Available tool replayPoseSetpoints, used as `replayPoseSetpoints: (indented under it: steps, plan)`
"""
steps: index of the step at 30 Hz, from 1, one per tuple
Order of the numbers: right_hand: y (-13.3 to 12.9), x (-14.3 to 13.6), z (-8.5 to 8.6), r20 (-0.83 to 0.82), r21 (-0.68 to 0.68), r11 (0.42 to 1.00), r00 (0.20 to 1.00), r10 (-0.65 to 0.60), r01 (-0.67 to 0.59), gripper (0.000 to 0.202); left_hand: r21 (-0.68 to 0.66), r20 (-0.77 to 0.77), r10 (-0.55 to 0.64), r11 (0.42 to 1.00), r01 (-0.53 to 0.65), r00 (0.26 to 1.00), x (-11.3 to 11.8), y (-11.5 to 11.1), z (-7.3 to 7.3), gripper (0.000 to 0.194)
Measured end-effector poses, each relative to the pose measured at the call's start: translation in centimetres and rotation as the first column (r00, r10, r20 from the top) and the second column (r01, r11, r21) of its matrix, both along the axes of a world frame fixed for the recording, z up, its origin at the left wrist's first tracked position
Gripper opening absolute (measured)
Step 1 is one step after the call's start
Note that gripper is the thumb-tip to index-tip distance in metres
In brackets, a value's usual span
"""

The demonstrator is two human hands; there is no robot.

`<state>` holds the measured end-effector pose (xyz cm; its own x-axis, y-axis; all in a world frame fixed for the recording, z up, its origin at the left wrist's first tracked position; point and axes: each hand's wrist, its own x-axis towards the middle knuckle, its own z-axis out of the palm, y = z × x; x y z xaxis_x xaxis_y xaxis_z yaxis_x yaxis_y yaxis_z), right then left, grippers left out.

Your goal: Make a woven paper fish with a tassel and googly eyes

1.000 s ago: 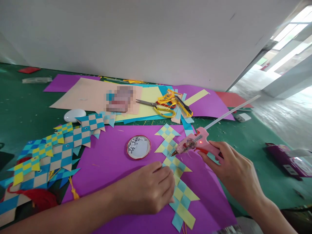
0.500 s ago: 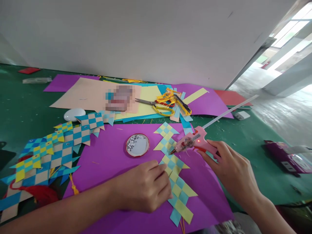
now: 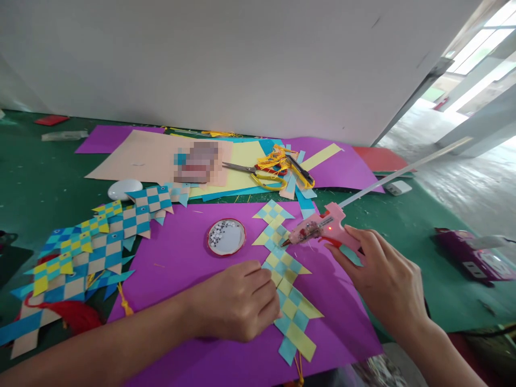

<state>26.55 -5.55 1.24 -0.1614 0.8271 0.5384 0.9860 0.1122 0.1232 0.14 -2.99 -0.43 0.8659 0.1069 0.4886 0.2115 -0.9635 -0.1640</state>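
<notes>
A pink glue gun (image 3: 322, 226) with a red light and a long glue stick is gripped by my right hand (image 3: 387, 274). Its nozzle points left, at the middle of a woven yellow and light-blue paper fish chain (image 3: 288, 263) lying on a purple sheet (image 3: 169, 290). My left hand (image 3: 245, 301) is closed at the chain's left edge; whatever its fingertips pinch is hidden. Above that hand, a round red-rimmed lid (image 3: 231, 239) holds small black-and-white eyes.
At the left lie woven paper fish (image 3: 105, 250) with a red tassel (image 3: 76, 316). Behind the purple sheet are scissors (image 3: 268, 180), a cutter (image 3: 300, 172) and coloured paper sheets. A purple power strip (image 3: 473, 258) sits at the right. A pale wall (image 3: 226, 70) rises behind.
The glue gun's nozzle has shifted slightly up relative to the fish chain, and its glue stick now reaches farther up and right. My left hand has barely moved.
</notes>
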Motion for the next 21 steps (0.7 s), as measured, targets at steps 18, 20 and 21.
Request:
replayPoseSetpoints:
  steps: [18,20,21]
  plan:
    - [-2.7,1.4,0.7,-0.142,-0.195,0.971,0.983,0.113,-0.140,0.038,0.008,0.000,-0.085,0.996,0.085,0.996,-0.5,0.4,0.4,0.017]
    - [-2.8,1.5,0.8,-0.134,-0.192,0.968,0.981,0.137,-0.161,0.038,0.011,0.005,-0.084,0.996,0.084,0.996,-0.5,0.4,0.4,0.018]
    - [-2.8,1.6,0.8,-0.131,-0.189,0.968,0.981,0.145,-0.168,0.037,0.011,0.007,-0.084,0.996,0.084,0.996,-0.5,0.4,0.4,0.019]
